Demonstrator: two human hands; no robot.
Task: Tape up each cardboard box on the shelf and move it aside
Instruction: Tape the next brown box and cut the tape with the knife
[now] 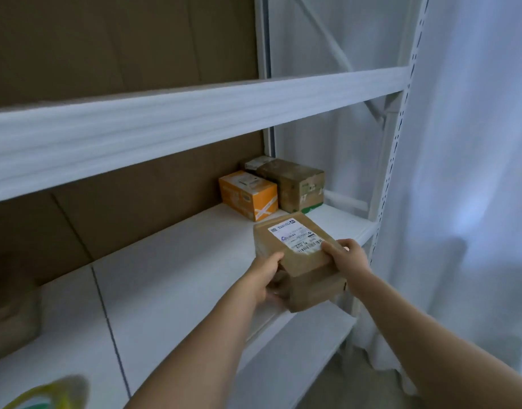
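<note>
2 hands (264, 280) (347, 258) gripping brown cardboard box (301, 261) at shelf (171, 278) edge, white shipping label (296, 236) print illegible

White shelf (171, 278) carries an orange box (248, 196), a brown taped box (295, 184) just beside it, and a labelled cardboard box (295, 252) at its front edge

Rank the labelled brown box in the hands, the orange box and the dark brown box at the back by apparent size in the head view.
1. Labelled brown box, though nearness to the camera inflates it.
2. Dark brown box and orange box: look alike, unranked.
</note>
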